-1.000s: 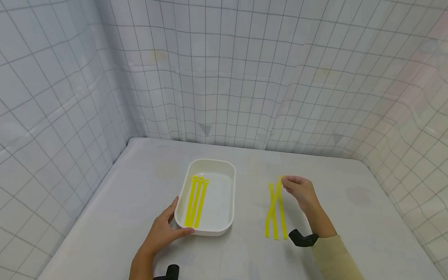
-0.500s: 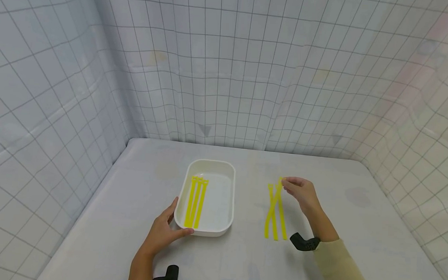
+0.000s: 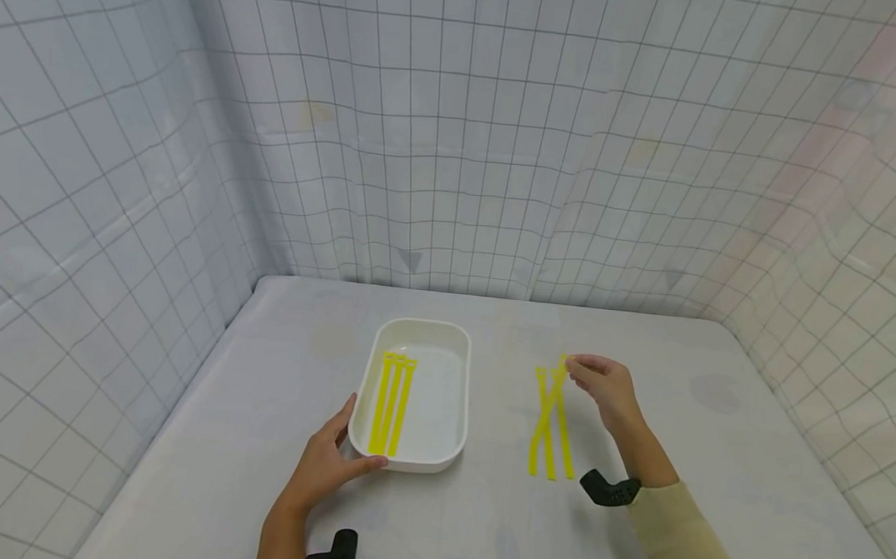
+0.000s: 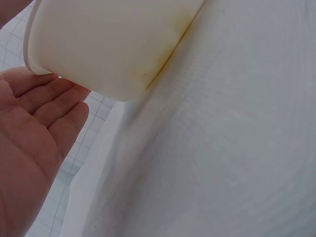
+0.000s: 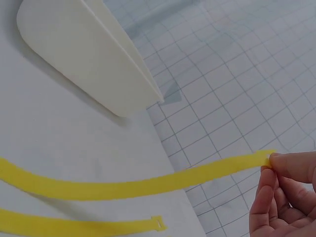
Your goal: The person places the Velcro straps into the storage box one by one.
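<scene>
A white rectangular tray (image 3: 437, 396) stands left of centre, with three yellow hook-and-loop cable ties (image 3: 392, 406) lying side by side along its left half. My left hand (image 3: 323, 470) holds its near left corner, thumb on the front rim and fingers along the left side. To the right of the tray, my right hand (image 3: 607, 391) pinches the slotted head end of another yellow cable tie (image 5: 148, 186) between thumb and fingertips. That tie's head is raised, and its length curves down towards the table. It crosses over two more yellow cable ties (image 3: 565, 443) lying there.
The white cloth-covered table (image 3: 264, 371) is bounded by a hanging grid-patterned curtain (image 3: 452, 188) behind and at both sides. Black camera mounts (image 3: 608, 488) sit on both wrists. Table surface separates the tray from the ties at right.
My right hand has shifted very slightly to the right and nearer, still pinching the same cable tie. The left hand and tray look the same.
</scene>
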Motion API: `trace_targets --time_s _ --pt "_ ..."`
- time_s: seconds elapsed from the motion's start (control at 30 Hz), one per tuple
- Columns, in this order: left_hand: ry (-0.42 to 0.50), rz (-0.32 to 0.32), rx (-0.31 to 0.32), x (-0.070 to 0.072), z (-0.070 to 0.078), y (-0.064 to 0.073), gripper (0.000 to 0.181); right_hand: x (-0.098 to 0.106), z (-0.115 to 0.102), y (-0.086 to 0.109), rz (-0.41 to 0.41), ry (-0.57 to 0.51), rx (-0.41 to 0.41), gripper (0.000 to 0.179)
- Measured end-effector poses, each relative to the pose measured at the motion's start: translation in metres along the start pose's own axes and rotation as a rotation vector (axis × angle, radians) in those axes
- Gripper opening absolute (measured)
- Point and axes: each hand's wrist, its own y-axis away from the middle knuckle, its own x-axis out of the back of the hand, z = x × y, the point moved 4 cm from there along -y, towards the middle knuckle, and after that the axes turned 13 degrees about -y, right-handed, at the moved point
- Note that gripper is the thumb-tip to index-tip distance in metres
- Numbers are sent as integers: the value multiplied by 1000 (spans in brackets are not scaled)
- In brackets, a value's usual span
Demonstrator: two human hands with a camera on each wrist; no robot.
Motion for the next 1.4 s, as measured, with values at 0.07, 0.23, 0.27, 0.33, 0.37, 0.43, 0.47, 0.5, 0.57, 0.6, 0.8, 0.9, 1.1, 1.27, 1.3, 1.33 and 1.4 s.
trace_targets --time_s 0.07,0.23,0.27,0.33,0.37,0.43,0.47,0.5,0.57,0.6,0.8,0.9,1.1,1.27,1.3,1.33,1.4 --pt "-3 0 0 0 0 0 108 0 -2 1 1 -10 14 43" --pt "-1 1 -8 -1 1 0 107 0 -7 3 -9 -17 33 45" --pt "1 2 -7 -1 1 1 107 0 -6 3 -4 -16 24 44" --pt "5 0 -11 -1 2 1 107 1 -5 2 -2 -10 8 45" --pt "5 -1 -11 -1 2 1 107 0 -5 3 -1 -9 1 45" --pt "4 -2 -11 0 1 1 107 0 -5 3 -3 -12 -9 44" --pt "5 -3 -11 -1 1 1 107 0 -6 4 -4 -14 -8 43" --pt "4 -4 -12 -1 1 1 107 0 -7 4 -8 -18 -5 43" --pt "5 -4 -9 0 1 1 107 0 -10 6 -17 -27 7 42" --pt "5 -3 -10 0 2 1 107 0 -12 6 -20 -31 14 41" --pt "-1 0 -4 0 2 1 108 -1 -20 10 -25 -31 12 44" --pt "-7 -2 0 -1 1 1 108 -2 -24 11 -40 -48 7 44" --pt "-18 -1 10 -2 1 -1 108 -11 -43 12 -88 -142 75 35" --pt "-16 -5 8 -2 1 0 108 -26 -62 13 -121 -294 102 14" --pt "-12 -5 7 -2 1 0 108 -31 -65 14 -130 -323 107 11" --pt "-9 -5 6 -2 1 0 108 -35 -69 14 -143 -348 113 8" --pt "-4 -3 1 -2 1 0 108 -43 -74 15 -166 -393 123 4"
